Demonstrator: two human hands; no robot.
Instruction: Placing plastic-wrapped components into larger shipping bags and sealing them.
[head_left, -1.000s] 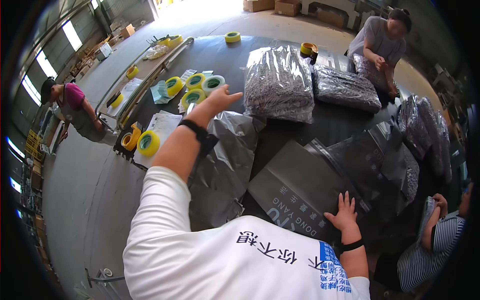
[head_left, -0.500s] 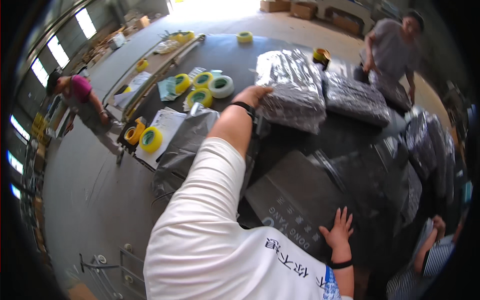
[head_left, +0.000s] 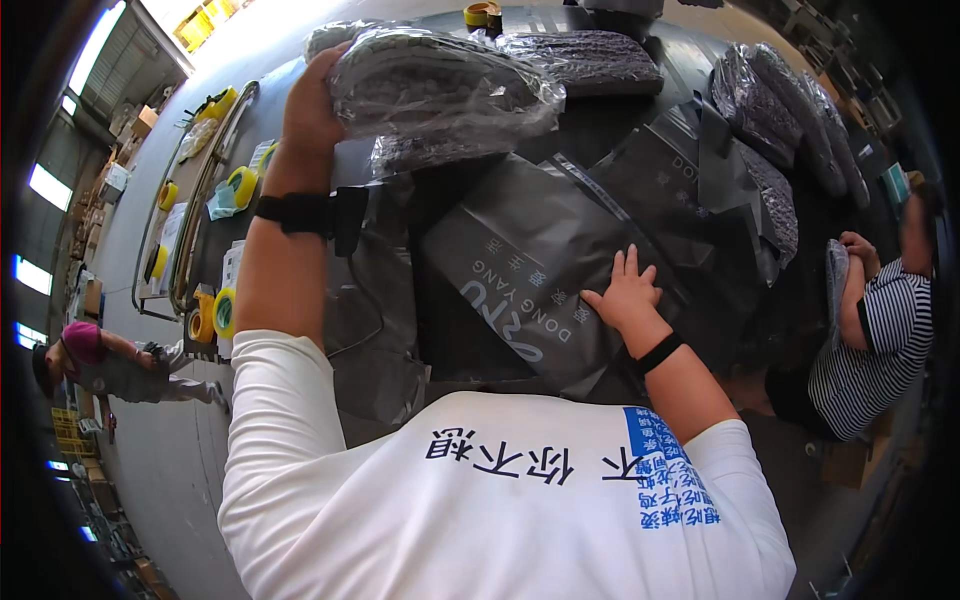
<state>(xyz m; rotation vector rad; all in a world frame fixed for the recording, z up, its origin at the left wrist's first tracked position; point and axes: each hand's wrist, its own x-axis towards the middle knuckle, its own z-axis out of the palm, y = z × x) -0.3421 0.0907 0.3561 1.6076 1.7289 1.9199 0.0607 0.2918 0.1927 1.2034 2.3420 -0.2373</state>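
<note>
Spreading across the middle of the frame, one dark table [head_left: 590, 128] carries the goods, its breadth probably letting them lie flat. Two other people are in view: a pink-sleeved person [head_left: 85, 343] at left and a striped-sleeved person [head_left: 875, 370] at right. At least two gray bags lie on the table: the middle bag [head_left: 545, 235], and another bag [head_left: 690, 165] toward the upper right.

The held bundle [head_left: 450, 85], one piece in clear wrap, is at upper center, its end facing the wearer; whether it clears the table I cannot tell. The left hand [head_left: 312, 100] is clamped on its left edge, likely because the wrap offers no handle. One more bundle [head_left: 590, 62] lies behind it, and three bundles [head_left: 750, 98] sit close together at upper right, perhaps to save room.

The right hand [head_left: 630, 295] rests on the middle bag, fingers apart, apparently steadying slick plastic. Smallest are the tape rolls: one brownish roll [head_left: 483, 14] at top, several yellow rolls [head_left: 242, 187] at left, too overlapped to count surely.
</note>
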